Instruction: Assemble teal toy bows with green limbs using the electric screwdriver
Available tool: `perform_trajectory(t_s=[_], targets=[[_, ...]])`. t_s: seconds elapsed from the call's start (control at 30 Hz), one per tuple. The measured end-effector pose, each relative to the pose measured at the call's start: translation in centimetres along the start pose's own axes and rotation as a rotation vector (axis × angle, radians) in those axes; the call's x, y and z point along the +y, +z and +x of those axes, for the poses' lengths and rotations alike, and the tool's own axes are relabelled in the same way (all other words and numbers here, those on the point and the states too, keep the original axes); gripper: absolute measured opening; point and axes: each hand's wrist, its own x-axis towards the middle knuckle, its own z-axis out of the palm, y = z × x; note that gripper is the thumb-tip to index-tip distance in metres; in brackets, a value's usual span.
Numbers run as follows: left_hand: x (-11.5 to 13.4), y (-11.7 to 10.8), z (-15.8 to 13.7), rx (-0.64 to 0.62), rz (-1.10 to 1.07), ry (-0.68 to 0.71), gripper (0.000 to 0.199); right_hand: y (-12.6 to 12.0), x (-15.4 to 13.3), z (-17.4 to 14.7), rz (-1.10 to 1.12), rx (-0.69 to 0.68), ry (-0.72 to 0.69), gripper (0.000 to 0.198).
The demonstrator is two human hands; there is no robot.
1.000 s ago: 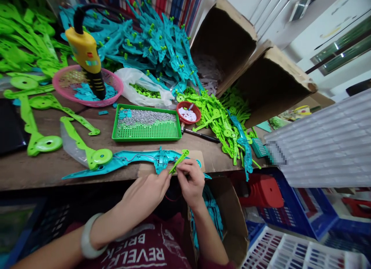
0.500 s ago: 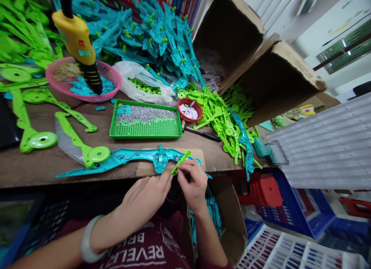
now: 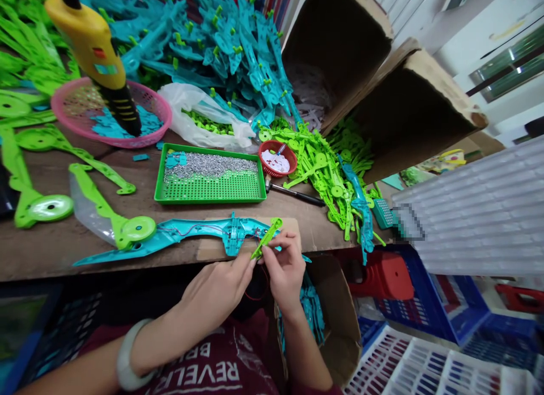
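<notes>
Both hands meet at the table's front edge around a slim bright green plastic piece (image 3: 268, 236). My left hand (image 3: 219, 284) pinches its lower end. The fingers of my right hand (image 3: 285, 264) are closed at its side, with the thumb against it. Below the fingers hangs a loop of thin red wire (image 3: 258, 298). Just behind the hands lies a long turquoise plastic bow-shaped body (image 3: 195, 228) with wires along it, partly on a piece of cardboard (image 3: 210, 249). A green arm with a round disc (image 3: 136, 229) rests across its left part.
A green tray of small metal screws (image 3: 210, 195), a red bowl (image 3: 293, 162) and a hammer (image 3: 297, 195) stand behind. Further back are a pink basket (image 3: 59, 109), a yellow-handled tool (image 3: 85, 35) and turquoise parts (image 3: 204, 55). Green parts (image 3: 327, 174) are piled right, before cardboard boxes (image 3: 420, 111).
The green piece has turned slightly in the fingers, showing more of its face. My right fingers have shifted on it, the thumb now more visible. The camera view has shifted a little.
</notes>
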Motion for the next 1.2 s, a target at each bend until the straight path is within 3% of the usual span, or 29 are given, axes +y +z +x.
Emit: perform_trajectory(t_s=[0.1,0.2,0.33,0.47,0.57,0.63,0.7,0.77,0.83,0.9,0.97,1.07,1.13,1.2], targets=[[-0.2,0.4,0.1,0.011,-0.037,0.003,0.038,0.3,0.2,0.3,0.259,-0.008,0.237,0.026],[-0.4,0.6,0.1,0.029,-0.069,-0.005,0.04,0.4,0.2,0.8,0.403,-0.096,0.405,0.024],[-1.0,0.5,0.3,0.044,-0.211,0.0,0.041,0.3,0.2,1.1,0.446,-0.1,0.403,0.019],[-1.8,0.1,1.0,-0.063,-0.517,0.031,0.043,0.0,0.5,1.6,0.435,-0.188,0.441,0.024],[-2.2,-0.8,1.7,-0.09,-0.477,0.079,0.044,-0.3,0.3,2.1,0.392,-0.214,0.408,0.024],[-2.3,-2.0,2.1,0.097,-0.301,0.168,0.038,-0.9,-0.5,2.4,0.307,-0.162,0.297,0.023],[-2.1,-3.3,2.4,0.458,-0.206,0.229,0.036,-2.0,-1.9,2.5,0.149,-0.015,0.08,0.02],[-1.3,-4.1,2.8,0.815,-0.33,0.235,0.051,-3.3,-3.6,2.5,-0.024,0.192,-0.197,0.018],[0.1,-3.8,3.4,0.942,-0.574,0.261,0.062,-4.5,-5.1,2.3,-0.146,0.333,-0.435,0.019],[2.1,-2.5,4.2,0.776,-0.78,0.314,0.074,-5.2,-6.2,2.4,-0.215,0.319,-0.542,0.023],[4.1,-1.0,4.9,0.47,-0.921,0.351,0.083,-5.6,-6.8,3.0,-0.228,0.256,-0.579,0.029],[5.9,0.6,5.7,0.058,-1.118,0.31,0.064,-6.8,-7.0,5.0,-0.109,0.386,-0.678,0.026],[5.9,1.0,5.9,-0.005,-1.133,0.222,0.05,-8.6,-6.3,6.6,-0.003,0.548,-0.652,0.021],[5.0,1.3,6.1,0.125,-0.983,0.139,0.042,-11.2,-4.6,7.8,0.098,0.595,-0.449,0.016]])
